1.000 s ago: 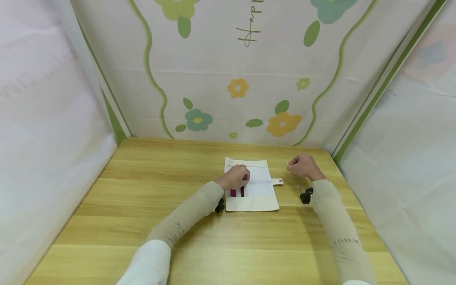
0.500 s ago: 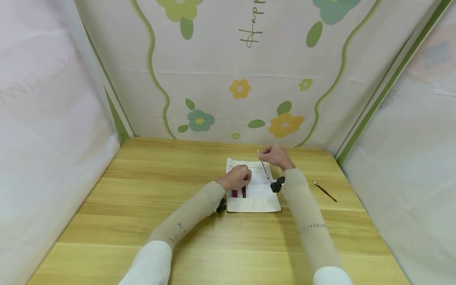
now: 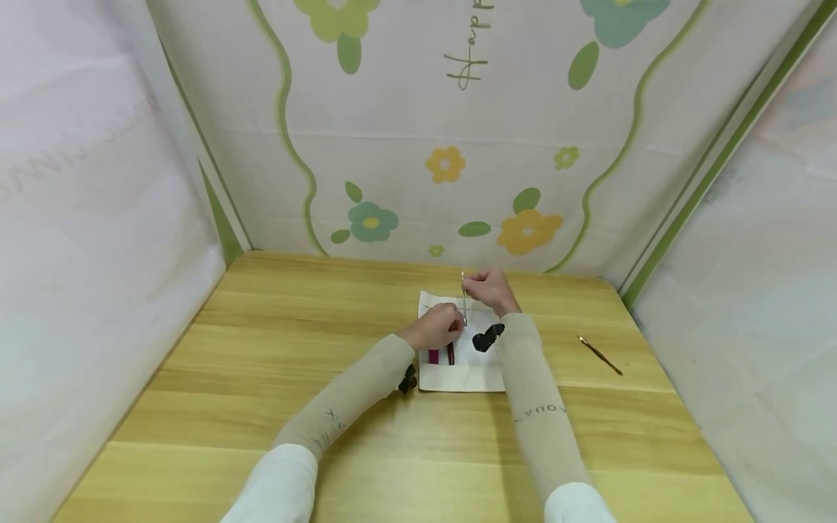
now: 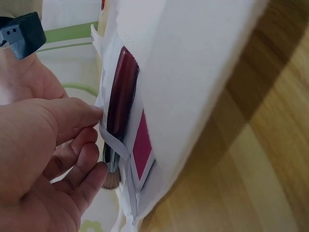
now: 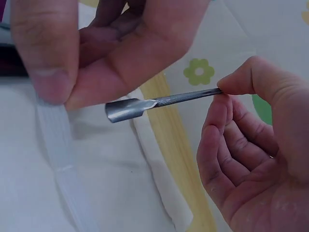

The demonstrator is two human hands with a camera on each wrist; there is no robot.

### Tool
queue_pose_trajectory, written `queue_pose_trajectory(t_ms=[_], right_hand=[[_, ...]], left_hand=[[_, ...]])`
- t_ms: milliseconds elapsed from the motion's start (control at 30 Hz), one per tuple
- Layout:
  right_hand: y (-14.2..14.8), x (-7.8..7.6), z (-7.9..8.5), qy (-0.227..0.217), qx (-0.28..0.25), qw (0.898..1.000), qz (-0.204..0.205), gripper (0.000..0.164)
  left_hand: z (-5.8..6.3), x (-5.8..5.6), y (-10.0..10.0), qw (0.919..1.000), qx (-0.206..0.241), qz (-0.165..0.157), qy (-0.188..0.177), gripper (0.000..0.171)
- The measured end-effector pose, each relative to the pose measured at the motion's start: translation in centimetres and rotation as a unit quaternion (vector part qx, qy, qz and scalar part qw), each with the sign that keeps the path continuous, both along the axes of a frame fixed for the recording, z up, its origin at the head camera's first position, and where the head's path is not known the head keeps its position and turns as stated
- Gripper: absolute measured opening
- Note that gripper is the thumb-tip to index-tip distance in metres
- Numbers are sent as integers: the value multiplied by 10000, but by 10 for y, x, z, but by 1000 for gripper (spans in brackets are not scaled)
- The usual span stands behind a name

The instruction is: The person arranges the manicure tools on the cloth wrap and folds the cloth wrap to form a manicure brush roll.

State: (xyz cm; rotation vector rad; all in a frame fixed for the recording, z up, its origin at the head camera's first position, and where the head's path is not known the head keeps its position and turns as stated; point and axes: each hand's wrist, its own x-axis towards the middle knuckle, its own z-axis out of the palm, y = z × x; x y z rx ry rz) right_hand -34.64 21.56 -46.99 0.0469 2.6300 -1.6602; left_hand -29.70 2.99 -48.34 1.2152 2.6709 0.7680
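A white fabric roll-up case [image 3: 466,378] lies unrolled on the table. My left hand [image 3: 433,328] pinches its white elastic band [image 5: 58,145] between thumb and forefinger. Under that band sits a makeup brush [image 4: 123,92] with a dark red handle and brown bristles. Beside the brush, a flat magenta piece [image 4: 141,147] shows in the case. Over the far part of the case, my right hand [image 3: 492,289] pinches a metal cuticle pusher [image 5: 169,99] by one end. Its scooped end points toward the left fingertips, near the band.
Right of the case, a thin brown tool [image 3: 598,354] with a gold-coloured end lies on the wooden table [image 3: 366,450]. A flower-printed cloth wall [image 3: 392,145] rises behind the table, and pale cloth hangs at both sides.
My right hand has carried the cuticle pusher leftward from beside the case to over it. The thin brown tool has come into view as the arm shifted. My left hand stays at the band.
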Motion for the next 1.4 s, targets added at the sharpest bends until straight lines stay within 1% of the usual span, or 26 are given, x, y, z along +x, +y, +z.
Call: queue_pose_trajectory(t_ms=[100,300,500,567,700,867,967,1100,1233,1400], right_hand=[[2,0,-6,-80,-44,9999,-42,24],[5,2,-12,-346,-43,9994,-55,17],[7,5,-16,-506,-22,9987,52,15],[8,7,-16,-634,50,9979,91,15],[11,11,-17,-1040,87,9943,202,17],[14,16,-14,-1393,213,9896,296,18],[14,21,-12,-1571,313,9867,284,18],[14,26,-12,-1884,329,9813,207,17],[15,29,-12,-2031,419,9778,298,15],[16,31,-10,-2187,496,9734,459,14]], left_hand=[[-1,0,1,10000,-69,48,-27,15],[-3,-1,0,10000,-6,76,1,14],[-6,-3,-2,9998,98,78,132,21],[-6,-3,-2,9998,131,56,166,23],[-8,-3,-2,9997,143,30,220,24],[-10,-3,-1,9997,114,136,167,23],[-10,-3,-2,9998,83,174,104,21],[-10,-1,-3,9998,114,132,65,19],[-10,-1,-3,9997,171,124,144,16],[-12,-2,-2,9996,100,119,241,15]])
